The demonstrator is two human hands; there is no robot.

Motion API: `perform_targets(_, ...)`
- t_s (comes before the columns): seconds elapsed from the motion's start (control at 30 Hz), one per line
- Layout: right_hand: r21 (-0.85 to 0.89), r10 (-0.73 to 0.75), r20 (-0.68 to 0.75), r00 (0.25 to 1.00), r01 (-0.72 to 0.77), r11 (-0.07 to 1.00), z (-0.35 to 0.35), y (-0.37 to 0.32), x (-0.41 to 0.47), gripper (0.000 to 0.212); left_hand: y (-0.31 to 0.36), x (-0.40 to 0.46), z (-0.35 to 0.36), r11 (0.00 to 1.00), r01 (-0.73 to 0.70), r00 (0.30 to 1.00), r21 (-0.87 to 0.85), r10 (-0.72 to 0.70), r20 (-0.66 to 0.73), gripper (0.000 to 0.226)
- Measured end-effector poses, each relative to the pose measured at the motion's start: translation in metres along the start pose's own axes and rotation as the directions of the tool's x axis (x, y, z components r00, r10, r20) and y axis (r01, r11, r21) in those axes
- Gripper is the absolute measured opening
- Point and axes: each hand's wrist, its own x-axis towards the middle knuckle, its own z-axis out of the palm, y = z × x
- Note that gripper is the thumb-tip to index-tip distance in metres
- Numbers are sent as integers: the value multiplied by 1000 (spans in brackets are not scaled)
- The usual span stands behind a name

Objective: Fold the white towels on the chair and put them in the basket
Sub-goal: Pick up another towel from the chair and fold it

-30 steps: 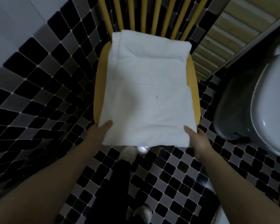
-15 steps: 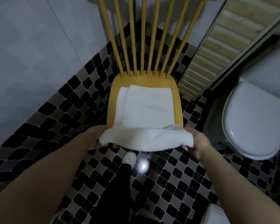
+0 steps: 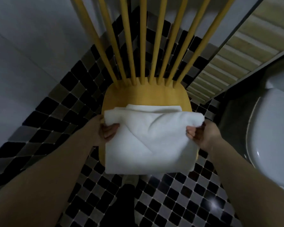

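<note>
Now we carry the near edge of the white towel point(image 3: 152, 143) back over itself on the yellow chair point(image 3: 145, 96), where half a second ago that edge hung off the front: another fold nearly made. Our left hand point(image 3: 107, 132) and right hand point(image 3: 198, 134) each pinch a side of the fold. No basket shows in view.
</note>
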Motion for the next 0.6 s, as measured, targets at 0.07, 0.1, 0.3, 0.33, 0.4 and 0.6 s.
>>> perform_targets(0.07, -105, -40, -92, 995, 31, 994, 18, -11, 24, 32, 20, 21, 14, 996, 12, 1000, 93, -11, -12, 40)
perform_targets(0.1, -181, -65, -153, 986, 37, 983, 26, -13, 39, 31, 29, 29, 24, 978, 13, 998, 210, 0, -59, 42)
perform_targets(0.3, -719, -336, -163, 928, 121, 684, 54, -4, 81, 45, 35, 80, 41, 862, -171, 983, 477, 181, 26, 86)
perform_targets(0.33, -726, -326, -125, 937, 138, 673, 58, -2, 83, 49, 30, 86, 40, 816, -242, 966, 525, 254, 49, 77)
perform_targets(0.4, -727, -346, -58, 936, 198, 658, 61, -1, 89, 55, 21, 96, 37, 674, -374, 893, 637, 447, 52, 55)
perform_targets(0.6, -466, -182, 120, 976, 217, 858, 48, -11, 95, 20, 22, 91, 36, 772, -384, 884, 507, 465, -39, 34)
